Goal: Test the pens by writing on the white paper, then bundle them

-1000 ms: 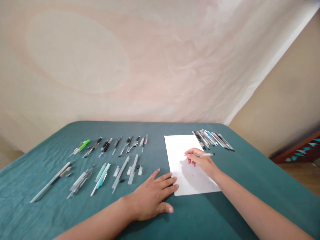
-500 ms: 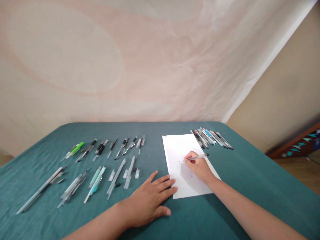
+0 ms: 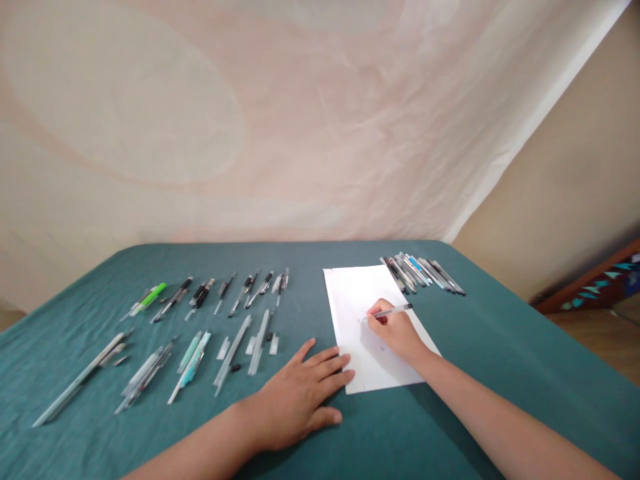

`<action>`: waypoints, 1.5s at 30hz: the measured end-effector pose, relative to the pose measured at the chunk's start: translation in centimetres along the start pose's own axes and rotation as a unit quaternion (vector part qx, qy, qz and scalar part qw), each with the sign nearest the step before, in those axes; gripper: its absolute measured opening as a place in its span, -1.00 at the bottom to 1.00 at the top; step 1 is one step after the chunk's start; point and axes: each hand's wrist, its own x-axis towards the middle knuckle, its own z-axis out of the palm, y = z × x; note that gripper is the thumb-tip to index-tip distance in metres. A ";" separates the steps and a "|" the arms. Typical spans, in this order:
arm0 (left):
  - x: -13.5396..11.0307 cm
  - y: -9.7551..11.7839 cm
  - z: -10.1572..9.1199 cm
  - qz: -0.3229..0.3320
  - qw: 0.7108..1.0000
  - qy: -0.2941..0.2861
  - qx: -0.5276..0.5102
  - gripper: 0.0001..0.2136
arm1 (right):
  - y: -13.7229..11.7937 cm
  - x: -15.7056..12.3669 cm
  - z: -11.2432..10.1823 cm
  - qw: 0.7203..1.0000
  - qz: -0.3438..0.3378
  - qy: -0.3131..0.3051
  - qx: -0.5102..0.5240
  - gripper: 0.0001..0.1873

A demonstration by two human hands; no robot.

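Observation:
My right hand (image 3: 395,330) grips a clear pen (image 3: 399,310) with a dark end, its tip down at the white sheet of paper (image 3: 353,287). Faint small marks show on the sheet near the tip and below the hand. My left hand (image 3: 305,393) lies flat with fingers spread, its fingertips on the lower left edge of the paper and the palm on the green cloth. Just left of that hand are a clear pen barrel (image 3: 259,343) and a small clear cap (image 3: 274,345).
A row of assembled-looking pens (image 3: 420,272) lies beyond the paper's upper right. Several groups of pen parts are spread over the left side, among them a bright green barrel (image 3: 150,297), a turquoise piece (image 3: 193,367) and a long pale barrel (image 3: 80,380). A pale curtain (image 3: 280,133) hangs behind the table.
The pen and my right hand have shifted very slightly left over the paper. My left hand stays in place, and the whole view has moved a little.

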 end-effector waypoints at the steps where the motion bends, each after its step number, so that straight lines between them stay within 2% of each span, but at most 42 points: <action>1: 0.0 0.0 0.0 0.000 1.000 0.001 0.000 -0.46 | 0.0 0.0 0.0 1.000 -0.001 0.001 0.000 -0.92; 27: 0.0 -0.1 0.0 -0.002 1.000 0.004 -0.008 -0.47 | -0.1 0.0 -0.3 1.000 -0.004 -0.013 0.005 -0.94; 38: 0.0 0.0 0.0 0.000 1.000 0.011 -0.005 -0.47 | -0.1 0.0 -0.3 1.000 -0.006 0.011 -0.001 -0.91; 45: 0.0 0.0 0.0 -0.001 1.000 0.004 -0.008 -0.47 | -0.1 0.0 -0.3 1.000 -0.004 0.003 -0.021 -0.92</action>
